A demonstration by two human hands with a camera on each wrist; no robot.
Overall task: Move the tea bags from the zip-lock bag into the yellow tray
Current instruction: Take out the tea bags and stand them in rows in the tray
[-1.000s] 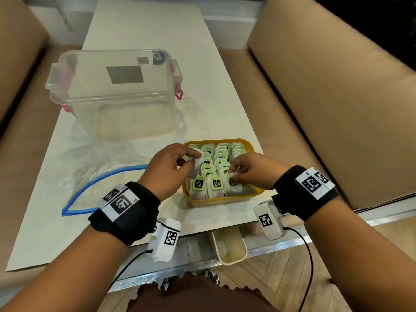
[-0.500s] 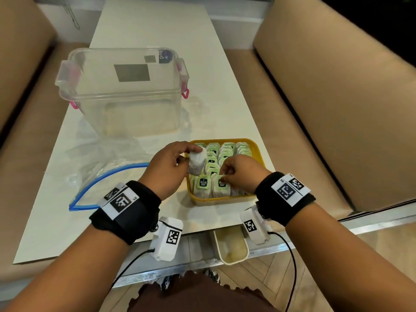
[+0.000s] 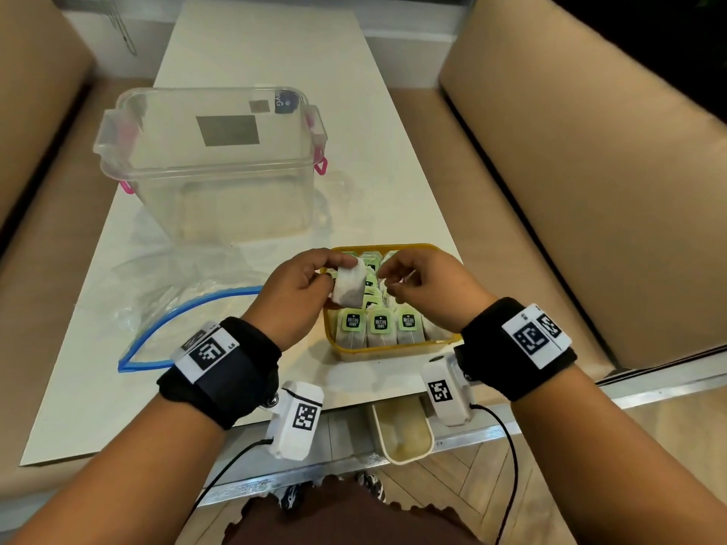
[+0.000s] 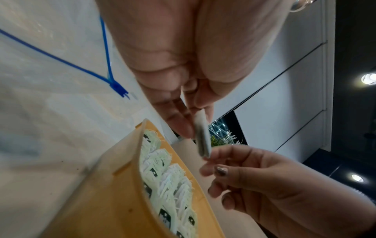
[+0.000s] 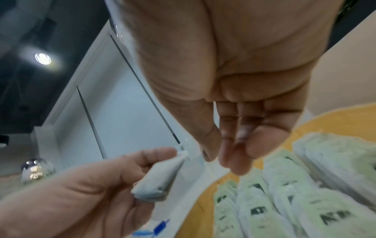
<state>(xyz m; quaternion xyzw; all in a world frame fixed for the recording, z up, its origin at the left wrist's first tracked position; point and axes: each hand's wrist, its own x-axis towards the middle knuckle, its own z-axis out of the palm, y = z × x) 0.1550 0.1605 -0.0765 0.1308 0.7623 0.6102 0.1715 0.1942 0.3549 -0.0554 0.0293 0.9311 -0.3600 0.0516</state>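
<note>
The yellow tray [image 3: 377,354] sits at the table's near edge, packed with rows of green-tagged tea bags [image 3: 379,324]. My left hand [image 3: 338,277] pinches one white tea bag [image 3: 350,289] between thumb and fingers, just above the tray's left side. In the left wrist view the left hand [image 4: 191,122] holds that tea bag [image 4: 202,141] edge-on over the tray [image 4: 114,201]. My right hand [image 3: 395,279] hovers over the tray with loosely curled fingers, close to the bag. It holds nothing that I can see. The zip-lock bag [image 3: 177,308] lies flat to the left, its blue zip open.
A clear plastic box [image 3: 212,163] with pink latches stands behind the bag and tray. Beige benches [image 3: 590,190] flank the white table [image 3: 255,53]. A small cream tub [image 3: 401,438] hangs below the table's near edge.
My right hand has risen from the tray's front row and moved towards the tea bag. My left hand has lifted that tea bag a little higher.
</note>
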